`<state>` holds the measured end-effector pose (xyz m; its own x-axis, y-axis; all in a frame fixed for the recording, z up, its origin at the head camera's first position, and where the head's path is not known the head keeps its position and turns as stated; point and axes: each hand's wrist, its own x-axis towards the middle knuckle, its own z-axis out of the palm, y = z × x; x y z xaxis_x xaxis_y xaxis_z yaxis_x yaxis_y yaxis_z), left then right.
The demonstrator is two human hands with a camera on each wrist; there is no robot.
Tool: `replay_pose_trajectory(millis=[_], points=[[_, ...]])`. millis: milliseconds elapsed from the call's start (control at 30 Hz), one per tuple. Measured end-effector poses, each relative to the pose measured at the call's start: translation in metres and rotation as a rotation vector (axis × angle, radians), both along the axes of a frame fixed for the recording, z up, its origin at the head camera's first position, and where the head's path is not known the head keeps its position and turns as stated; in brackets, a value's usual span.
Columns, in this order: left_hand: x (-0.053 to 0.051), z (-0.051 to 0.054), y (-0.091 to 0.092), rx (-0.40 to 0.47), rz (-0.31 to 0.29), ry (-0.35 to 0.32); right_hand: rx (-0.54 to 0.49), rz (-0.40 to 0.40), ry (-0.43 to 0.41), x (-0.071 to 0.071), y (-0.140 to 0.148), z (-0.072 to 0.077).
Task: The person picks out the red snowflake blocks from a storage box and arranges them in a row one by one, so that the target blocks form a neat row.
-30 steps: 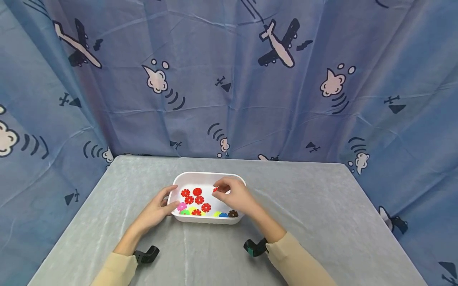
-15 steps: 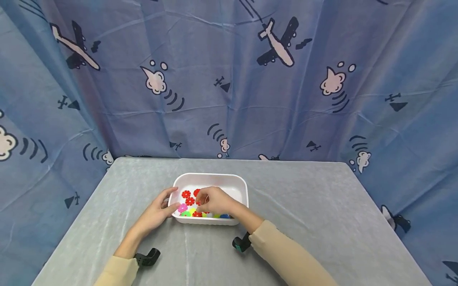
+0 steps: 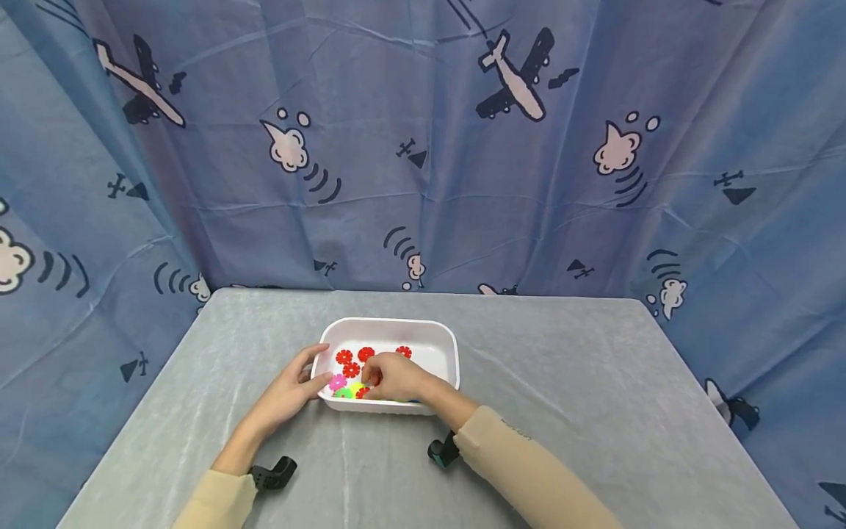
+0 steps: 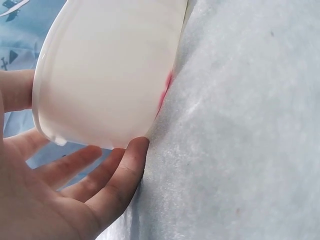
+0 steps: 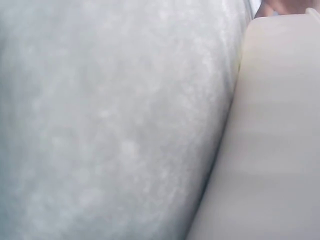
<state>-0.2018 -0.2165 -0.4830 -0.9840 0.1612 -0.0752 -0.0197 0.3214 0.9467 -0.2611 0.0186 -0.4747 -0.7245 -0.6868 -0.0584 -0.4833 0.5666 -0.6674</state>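
Note:
The left hand [image 3: 291,383] holds the left end of a white plastic tray [image 3: 429,332]. In the left wrist view, its fingers [image 4: 117,182] rest against the outside of the tray wall [image 4: 110,65]. The right hand [image 3: 399,378] reaches into the tray with curled fingers. A red snowflake disc [image 3: 377,380] shows between its thumb and fingers. More red discs [image 3: 351,369] lie to the left, with a pink disc [image 3: 338,382] and a green disc [image 3: 343,394] below. Another red disc [image 3: 404,352] lies beyond the right hand, which hides part of the tray floor.
A table [image 3: 562,367] with a grey cloth surface bears the tray. Behind it hangs a blue curtain [image 3: 357,162] with airplane prints. Each wrist wears a black camera mount [image 3: 274,474].
The right hand has moved left from the tray's right part to the discs near its middle. A red disc now lies uncovered at the right. The left hand keeps its place.

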Motion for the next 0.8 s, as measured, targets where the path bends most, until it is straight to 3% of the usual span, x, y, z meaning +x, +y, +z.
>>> replay_pose_trajectory(millis=[300,800], points=[[-0.0009,-0.0021,-0.0007,0.01,0.002,0.01,0.045,0.035,0.073,-0.0016,-0.0031,-0.0024],[-0.0008,-0.0031,-0.0001,0.029,0.0,0.001,-0.006,-0.013,0.019,-0.0011,-0.0003,-0.0032]])
